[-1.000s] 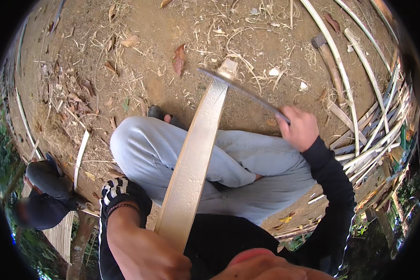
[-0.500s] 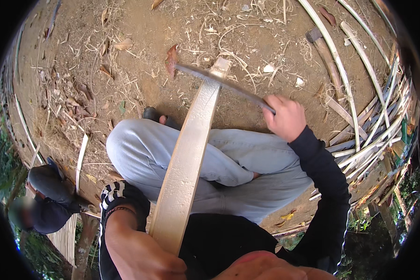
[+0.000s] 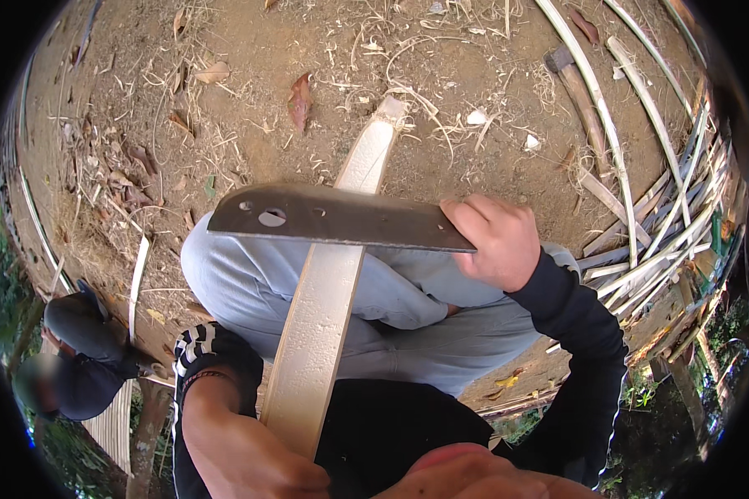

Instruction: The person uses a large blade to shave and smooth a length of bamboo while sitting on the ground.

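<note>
A long pale slat, split bamboo by its look, slants across my lap from my chest to the ground beyond my knees. My left hand is closed at its near end by my chest; the fingertips are hidden. My right hand is closed on a broad dark cleaver with several holes in its blade, its handle covered by the fingers. The blade lies crosswise over the slat above my knees, flat face toward me, hiding part of the slat. Whether it touches the slat I cannot tell.
A short-handled axe or hammer lies at the far right. Beside it are long pale strips in a tangled pile. Shavings and dry leaves litter the dirt. Another person sits at the far left.
My right hand has drawn the cleaver toward me along the slat, from near its far end to above my knees. The blade has turned from edge-on to flat. My left hand has barely moved.
</note>
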A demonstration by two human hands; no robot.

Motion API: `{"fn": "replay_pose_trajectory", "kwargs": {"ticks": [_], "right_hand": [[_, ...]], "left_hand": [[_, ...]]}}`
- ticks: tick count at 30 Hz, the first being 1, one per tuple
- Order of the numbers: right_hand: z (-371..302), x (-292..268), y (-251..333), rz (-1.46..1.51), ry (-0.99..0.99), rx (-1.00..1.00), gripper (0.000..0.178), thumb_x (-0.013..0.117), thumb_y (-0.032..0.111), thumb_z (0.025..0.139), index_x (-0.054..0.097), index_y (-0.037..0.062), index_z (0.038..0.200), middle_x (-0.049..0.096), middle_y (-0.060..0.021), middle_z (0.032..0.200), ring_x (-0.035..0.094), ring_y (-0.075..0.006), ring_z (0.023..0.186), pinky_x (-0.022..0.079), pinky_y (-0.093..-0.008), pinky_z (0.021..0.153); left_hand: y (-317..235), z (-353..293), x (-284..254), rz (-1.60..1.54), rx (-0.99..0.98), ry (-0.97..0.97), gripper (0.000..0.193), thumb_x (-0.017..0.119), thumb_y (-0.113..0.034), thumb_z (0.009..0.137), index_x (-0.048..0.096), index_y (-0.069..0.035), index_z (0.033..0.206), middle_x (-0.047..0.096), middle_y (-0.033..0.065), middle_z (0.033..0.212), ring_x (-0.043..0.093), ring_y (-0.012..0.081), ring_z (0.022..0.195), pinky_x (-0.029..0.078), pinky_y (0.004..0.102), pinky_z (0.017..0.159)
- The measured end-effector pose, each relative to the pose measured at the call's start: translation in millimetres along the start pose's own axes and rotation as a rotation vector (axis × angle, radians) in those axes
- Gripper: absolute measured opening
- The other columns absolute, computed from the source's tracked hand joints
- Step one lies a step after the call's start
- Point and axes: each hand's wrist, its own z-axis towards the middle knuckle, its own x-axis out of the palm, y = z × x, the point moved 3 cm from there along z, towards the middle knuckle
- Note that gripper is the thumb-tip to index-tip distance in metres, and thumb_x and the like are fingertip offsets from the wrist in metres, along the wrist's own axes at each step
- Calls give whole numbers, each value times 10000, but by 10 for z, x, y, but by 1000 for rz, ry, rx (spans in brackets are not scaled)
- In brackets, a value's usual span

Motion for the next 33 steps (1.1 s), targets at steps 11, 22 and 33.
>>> {"fn": "replay_pose_trajectory", "kwargs": {"ticks": [11,22,33], "right_hand": [[77,81,-130,-76,11,53,214,665,194,729,541,100,875,590,-107,739,635,-305,601,510,-430,507],[253,221,-339,-125,3,97,176,659,204,747,557,87,830,585,-106,701,637,-305,620,510,-407,511],[317,306,-578,-199,101,268,181,621,233,777,545,80,838,600,-122,712,630,-324,583,513,-436,511]], "left_hand": [[-18,24,-76,-21,14,10,192,620,-215,716,549,-157,548,491,-77,531,511,83,480,369,247,450],[38,10,-133,-63,32,29,179,605,-226,718,546,-155,564,499,-64,541,527,99,499,383,269,462],[-50,1,-95,-24,33,-16,217,616,-221,729,529,-157,541,487,-70,528,516,92,485,385,258,458]]}}
